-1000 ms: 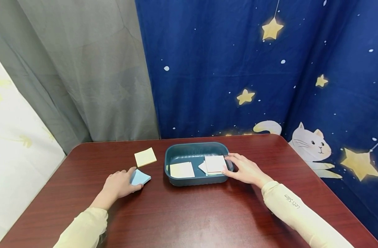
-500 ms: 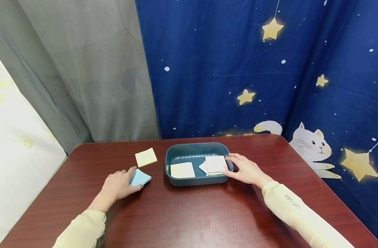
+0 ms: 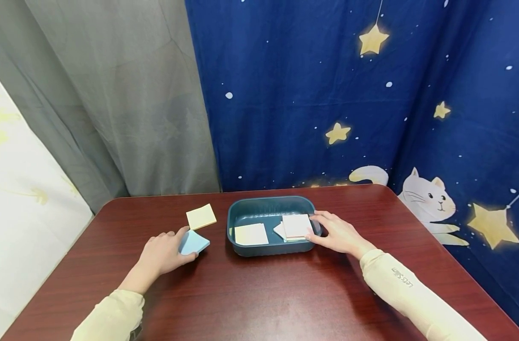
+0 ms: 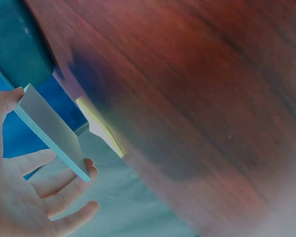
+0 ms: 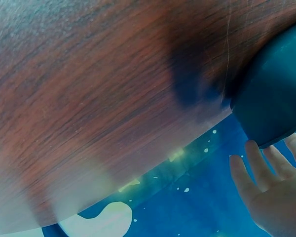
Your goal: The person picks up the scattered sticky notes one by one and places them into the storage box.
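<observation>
In the head view my left hand (image 3: 163, 253) pinches a light blue sticky note pad (image 3: 193, 242) between thumb and fingers, left of a dark teal bin (image 3: 265, 251). The left wrist view shows this blue pad (image 4: 52, 126) edge-on, its thickness visible, the thumb at one end and fingers at the other. My right hand (image 3: 338, 233) rests on the bin's right rim, fingertips touching it, the fingers fairly straight in the right wrist view. Inside the bin lie a pale yellow pad (image 3: 251, 234) at the left and a stack topped by a white pad (image 3: 297, 225) at the right.
A loose yellow sticky note pad (image 3: 201, 217) lies on the reddish-brown table (image 3: 259, 298), just beyond my left hand. Behind the table's far edge hang a grey curtain (image 3: 157, 118) and a blue star-patterned curtain (image 3: 285, 104).
My left hand and the blue pad have shifted very slightly right and away from me. The right hand and the bin look the same.
</observation>
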Tool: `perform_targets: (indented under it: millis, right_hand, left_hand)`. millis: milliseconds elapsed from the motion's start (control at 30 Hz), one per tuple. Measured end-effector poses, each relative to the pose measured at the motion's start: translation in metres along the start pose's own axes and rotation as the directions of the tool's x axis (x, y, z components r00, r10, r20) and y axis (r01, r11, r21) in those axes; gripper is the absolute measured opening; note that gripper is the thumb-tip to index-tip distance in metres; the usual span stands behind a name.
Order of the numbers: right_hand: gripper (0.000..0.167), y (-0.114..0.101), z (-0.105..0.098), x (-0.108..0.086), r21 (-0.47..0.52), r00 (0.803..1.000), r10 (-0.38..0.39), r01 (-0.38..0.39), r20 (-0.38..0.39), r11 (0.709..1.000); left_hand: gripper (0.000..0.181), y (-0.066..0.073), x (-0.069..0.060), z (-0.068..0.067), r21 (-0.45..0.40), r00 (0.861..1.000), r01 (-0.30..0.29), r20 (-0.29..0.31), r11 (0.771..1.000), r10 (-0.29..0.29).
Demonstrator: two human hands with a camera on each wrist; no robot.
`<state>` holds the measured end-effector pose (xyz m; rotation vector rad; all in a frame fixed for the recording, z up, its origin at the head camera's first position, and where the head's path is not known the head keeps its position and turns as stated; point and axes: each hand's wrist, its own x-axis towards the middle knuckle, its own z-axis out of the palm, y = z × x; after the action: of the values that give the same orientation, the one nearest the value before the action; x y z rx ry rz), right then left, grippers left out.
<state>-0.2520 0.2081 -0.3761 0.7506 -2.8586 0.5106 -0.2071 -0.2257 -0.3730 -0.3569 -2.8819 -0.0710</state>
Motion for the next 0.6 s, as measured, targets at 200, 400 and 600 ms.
perform_targets:
  millis: [200, 400, 600]
  right_hand:
    - [0.07, 0.0, 0.0, 0.0, -0.001, 1.0, 0.0, 0.0, 0.003, 1.0]
    - [0.067, 0.0, 0.001, 0.0, 0.007, 1.0, -0.003, 0.003, -0.015, 1.0]
    - [0.068, -0.001, -0.001, 0.0, 0.008, 1.0, -0.003, 0.003, -0.011, 1.0]
  left_hand:
    - [0.069, 0.002, 0.001, -0.009, 0.008, 1.0, -0.009, -0.011, 1.0, 0.009]
    - [0.071, 0.005, 0.005, -0.018, 0.015, 0.999, -0.031, -0.033, 0.999, 0.032]
    - [0.074, 0.01, 0.009, -0.026, 0.02, 0.998, -0.04, -0.043, 0.999, 0.041]
